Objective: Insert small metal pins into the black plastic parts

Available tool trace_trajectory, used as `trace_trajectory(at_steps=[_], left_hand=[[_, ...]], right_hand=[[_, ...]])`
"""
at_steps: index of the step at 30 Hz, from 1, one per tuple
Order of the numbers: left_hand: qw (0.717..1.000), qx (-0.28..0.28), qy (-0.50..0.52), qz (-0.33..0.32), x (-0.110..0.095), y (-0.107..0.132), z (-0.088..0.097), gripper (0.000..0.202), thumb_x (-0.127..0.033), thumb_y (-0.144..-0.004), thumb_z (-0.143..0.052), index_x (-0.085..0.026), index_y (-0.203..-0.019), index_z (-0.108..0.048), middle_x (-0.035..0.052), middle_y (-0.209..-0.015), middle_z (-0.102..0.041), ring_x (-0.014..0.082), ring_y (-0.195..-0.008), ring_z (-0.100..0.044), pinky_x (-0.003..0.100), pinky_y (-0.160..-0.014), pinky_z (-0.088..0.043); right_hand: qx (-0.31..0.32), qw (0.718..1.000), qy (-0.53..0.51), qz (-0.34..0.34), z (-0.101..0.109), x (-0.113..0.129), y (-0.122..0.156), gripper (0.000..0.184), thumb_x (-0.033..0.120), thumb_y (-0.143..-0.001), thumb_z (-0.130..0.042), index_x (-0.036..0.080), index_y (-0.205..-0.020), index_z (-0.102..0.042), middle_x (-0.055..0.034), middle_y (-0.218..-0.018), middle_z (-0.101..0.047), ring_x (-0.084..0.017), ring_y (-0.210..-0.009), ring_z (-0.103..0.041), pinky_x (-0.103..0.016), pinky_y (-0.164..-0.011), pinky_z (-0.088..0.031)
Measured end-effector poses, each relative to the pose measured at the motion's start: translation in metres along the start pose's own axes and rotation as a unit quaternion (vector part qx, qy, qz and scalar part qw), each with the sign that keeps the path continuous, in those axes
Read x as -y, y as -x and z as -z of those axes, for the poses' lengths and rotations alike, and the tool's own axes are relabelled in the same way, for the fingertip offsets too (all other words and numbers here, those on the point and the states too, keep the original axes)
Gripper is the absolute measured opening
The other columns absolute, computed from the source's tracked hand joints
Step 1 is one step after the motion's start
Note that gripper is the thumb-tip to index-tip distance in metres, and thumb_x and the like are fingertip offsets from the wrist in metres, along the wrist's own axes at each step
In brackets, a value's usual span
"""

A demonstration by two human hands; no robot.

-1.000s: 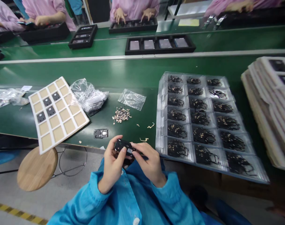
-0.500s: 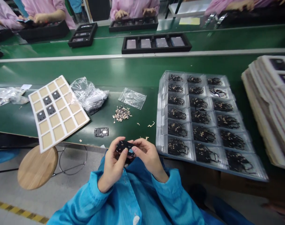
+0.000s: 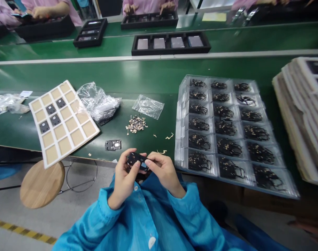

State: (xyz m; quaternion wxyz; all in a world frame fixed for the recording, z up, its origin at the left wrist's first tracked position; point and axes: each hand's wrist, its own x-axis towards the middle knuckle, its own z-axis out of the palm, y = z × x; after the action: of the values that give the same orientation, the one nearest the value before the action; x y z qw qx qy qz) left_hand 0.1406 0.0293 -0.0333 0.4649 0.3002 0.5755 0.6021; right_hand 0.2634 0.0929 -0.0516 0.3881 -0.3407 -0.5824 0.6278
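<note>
Black electronic housing: the small black electronic housing (image 3: 133,158) is up in both hands, right by the near edge of the worktop (image 3: 106,91), with a pale blue patch (image 3: 144,165) showing near its right end.
Left grip: left hand (image 3: 124,179) is closed on the housing's left end, thumb across the top face.
Right grip: right hand (image 3: 166,173) has thumb and fingers pinched on the other end, thumb tip right beside the blue patch.
Spare housing: a similar metal-and-black housing (image 3: 110,145) lies flat on the worktop, just ahead and to the left of the hands.
White grid tray: the white grid tray (image 3: 64,145) sits at an angle, four black pieces (image 3: 55,120) in its cells, near corner poking past the worktop edge above the wooden stool (image 3: 42,183).
Cable tray: clear cable tray (image 3: 183,139) is near the right hand, three columns by six rows of black cable bundles (image 3: 200,141).
Elbow room: a strip of green runs between the spare housing and the cable tray, but it's got a heap of tiny parts (image 3: 136,124), a flat clear bag (image 3: 148,106) and thin tan slivers (image 3: 169,136) on it.
Right boundary: tray stack (image 3: 292,115) stands past the cable tray, only a narrow green gap between them.
Labels: white slip (image 3: 25,93) at far left, yellow sheet (image 3: 214,16) up top; too small to read anything on either.
</note>
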Motion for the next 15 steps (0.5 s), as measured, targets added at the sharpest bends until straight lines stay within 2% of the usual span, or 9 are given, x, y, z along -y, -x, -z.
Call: trace_trajectory(at_steps=[4, 9, 15], left_hand=[[1.0, -0.01, 0.003, -0.015, -0.0012, -0.0015, 0.0009, 0.041, -0.038, -0.082, -0.069, -0.017, -0.114, -0.052, 0.0106, -0.098, -0.074, 0.0171, -0.073, -0.072, 0.022, -0.057, -0.059], [1.0, -0.01, -0.008, -0.016, -0.0001, -0.0006, -0.0003, 0.04, -0.038, -0.083, -0.068, -0.018, -0.114, -0.052, 0.0098, -0.1, -0.073, 0.0166, -0.072, -0.072, 0.023, -0.058, -0.059], [0.999, 0.009, -0.035, 0.01, -0.0033, -0.0025, 0.0009, 0.045, -0.036, -0.084, -0.067, -0.019, -0.122, -0.051, 0.0054, -0.092, -0.072, 0.0153, -0.068, -0.071, 0.024, -0.061, -0.06]], right_hand=[[0.019, 1.0, 0.005, -0.007, 0.0009, -0.0004, 0.0005, 0.024, 0.037, -0.086, -0.06, 0.016, -0.076, -0.066, -0.0015, -0.07, -0.059, -0.013, -0.062, -0.054, -0.023, -0.055, -0.042], [0.007, 0.999, 0.033, 0.009, 0.0024, -0.001, 0.0008, 0.03, 0.037, -0.085, -0.06, 0.017, -0.063, -0.058, -0.0008, -0.067, -0.055, -0.013, -0.063, -0.051, -0.025, -0.057, -0.04], [-0.019, 0.998, 0.06, 0.022, 0.0015, 0.0007, 0.0021, 0.03, 0.034, -0.085, -0.057, 0.018, -0.059, -0.054, 0.0004, -0.063, -0.051, -0.013, -0.06, -0.047, -0.025, -0.055, -0.037]])
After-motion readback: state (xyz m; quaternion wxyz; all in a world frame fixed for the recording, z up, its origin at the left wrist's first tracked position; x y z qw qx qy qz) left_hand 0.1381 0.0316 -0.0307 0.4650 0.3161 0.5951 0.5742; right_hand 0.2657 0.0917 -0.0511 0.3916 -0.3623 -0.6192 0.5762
